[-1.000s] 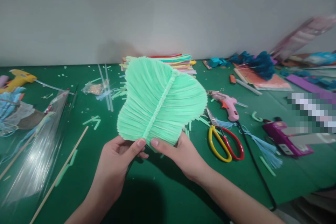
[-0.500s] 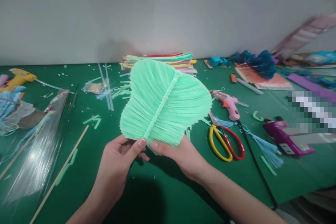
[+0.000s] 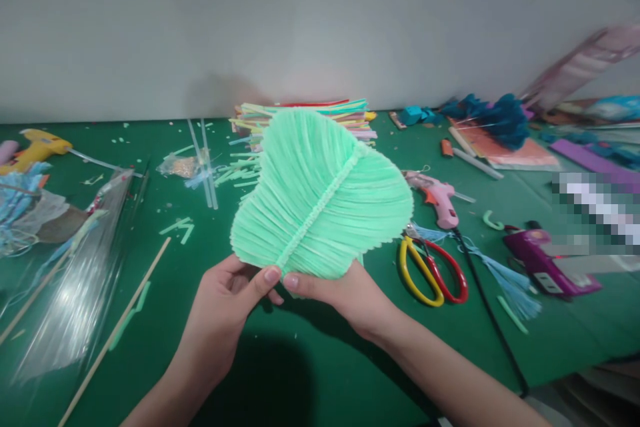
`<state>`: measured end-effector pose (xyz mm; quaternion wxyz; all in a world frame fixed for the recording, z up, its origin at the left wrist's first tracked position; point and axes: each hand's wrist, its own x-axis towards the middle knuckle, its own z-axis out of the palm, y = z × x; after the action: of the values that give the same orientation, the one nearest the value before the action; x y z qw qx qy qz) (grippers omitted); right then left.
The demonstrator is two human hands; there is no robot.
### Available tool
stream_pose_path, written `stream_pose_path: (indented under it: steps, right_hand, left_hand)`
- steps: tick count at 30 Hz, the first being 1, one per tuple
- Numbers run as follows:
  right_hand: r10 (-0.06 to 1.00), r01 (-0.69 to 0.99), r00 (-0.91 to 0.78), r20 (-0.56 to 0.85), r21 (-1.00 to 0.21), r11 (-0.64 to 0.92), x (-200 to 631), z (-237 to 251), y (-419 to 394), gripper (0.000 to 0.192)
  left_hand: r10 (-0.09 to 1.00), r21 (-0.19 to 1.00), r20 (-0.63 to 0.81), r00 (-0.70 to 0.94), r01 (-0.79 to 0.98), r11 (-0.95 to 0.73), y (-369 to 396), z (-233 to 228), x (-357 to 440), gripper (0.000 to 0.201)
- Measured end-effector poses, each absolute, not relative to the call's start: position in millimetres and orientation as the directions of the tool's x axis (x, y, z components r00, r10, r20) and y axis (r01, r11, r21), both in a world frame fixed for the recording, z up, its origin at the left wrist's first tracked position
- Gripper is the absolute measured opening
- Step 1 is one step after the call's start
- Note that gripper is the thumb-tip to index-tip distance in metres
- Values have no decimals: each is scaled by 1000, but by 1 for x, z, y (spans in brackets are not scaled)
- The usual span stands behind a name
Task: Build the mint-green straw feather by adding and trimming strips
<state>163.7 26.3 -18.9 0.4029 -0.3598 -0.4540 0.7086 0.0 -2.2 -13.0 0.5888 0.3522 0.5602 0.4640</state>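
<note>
Head view: both hands hold up a green leaf (image 3: 320, 203) over the green table (image 3: 280, 373).
Left hand (image 3: 227, 303): pinched on the leaf's bottom edge.
Right hand (image 3: 345, 293): pinched on it too, thumbs almost touching.
Danger: squeezing too hard could bend the soft ribs.
Nearby: scissors (image 3: 433, 270) lie close.

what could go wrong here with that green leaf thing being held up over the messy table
1. The mint-green ribbed leaf-shaped piece is pinched only at its bottom edge by the left hand and right hand; its wide top may flop or bend.
2. Thumbs press near the central rib, which might crease the fine strands.
3. The pink glue gun and the yellow-and-red-handled scissors lie close by on the green table; the leaf edge could snag if lowered.
</note>
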Motion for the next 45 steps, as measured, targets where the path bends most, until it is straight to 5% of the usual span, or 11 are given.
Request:
stream_pose_path:
  steps: [20, 28, 45]
  right_hand:
    - [929, -163, -334, -162, -960, -226, 173, -12, 30, 23]
    - [937, -219, -345, -55, -966, -137, 169, -17, 26, 25]
    - [910, -197, -395, -124, -956, -216, 169, -19, 28, 30]
  left_hand:
    - [906, 922, -385, -179, -113, 370, -1, -20, -1, 32]
    - [933, 946, -321, -160, -101, 308, -1, -22, 0, 26]
    - [911, 924, -366, -192, -196, 330, 0, -20, -1, 27]
